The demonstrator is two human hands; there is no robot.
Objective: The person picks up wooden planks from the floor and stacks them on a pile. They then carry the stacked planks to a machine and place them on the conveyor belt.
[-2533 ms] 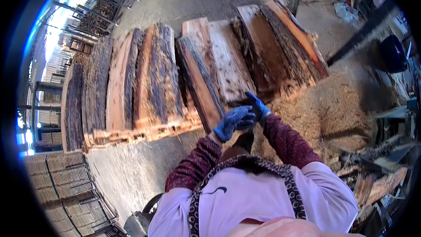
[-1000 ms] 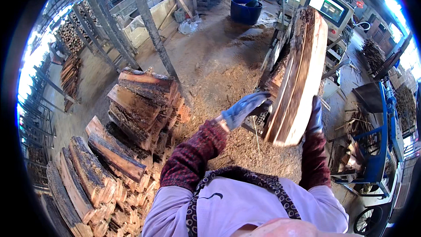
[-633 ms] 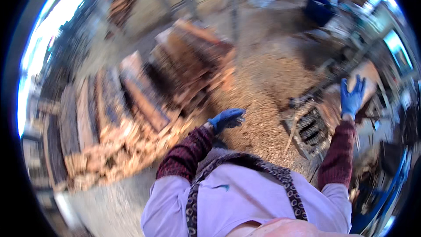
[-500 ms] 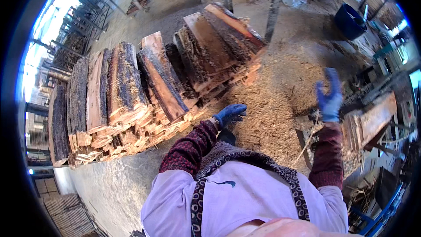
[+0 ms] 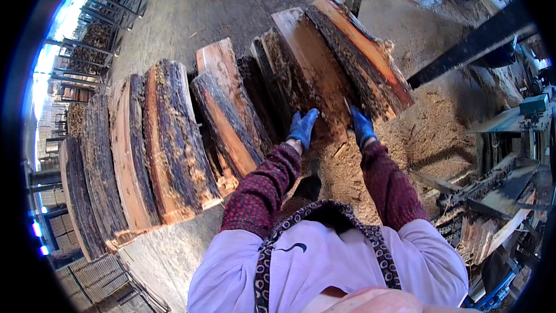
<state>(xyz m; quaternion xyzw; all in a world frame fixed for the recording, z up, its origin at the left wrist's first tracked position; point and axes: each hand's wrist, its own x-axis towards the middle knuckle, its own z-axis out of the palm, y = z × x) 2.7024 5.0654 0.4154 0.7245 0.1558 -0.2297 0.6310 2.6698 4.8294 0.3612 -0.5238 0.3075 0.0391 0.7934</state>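
Note:
A broad wooden slab [image 5: 315, 69] with bark edges lies on the right part of a stack, its near end toward me. My left hand [image 5: 303, 127], in a blue glove, is at the left side of that end, thumb and fingers apart. At the right side of the end is my gloved right hand [image 5: 362, 125], its fingers stretched forward along the edge. Neither hand is visibly closed round the wood; whether the fingertips press on it I cannot tell. Right of it lies another bark-edged slab [image 5: 362, 49] with an orange face.
More bark-covered slabs [image 5: 174, 139] fill the stack to the left. Sawdust [image 5: 428, 127] covers the floor at the right. A dark post [image 5: 475, 46] slants in at the upper right. Machinery [image 5: 509, 179] with wood pieces stands at the far right. Racks line the left side.
My right hand has swung from the machinery side to the slab's near end. My left hand has moved forward to the same end. The stack now appears closer.

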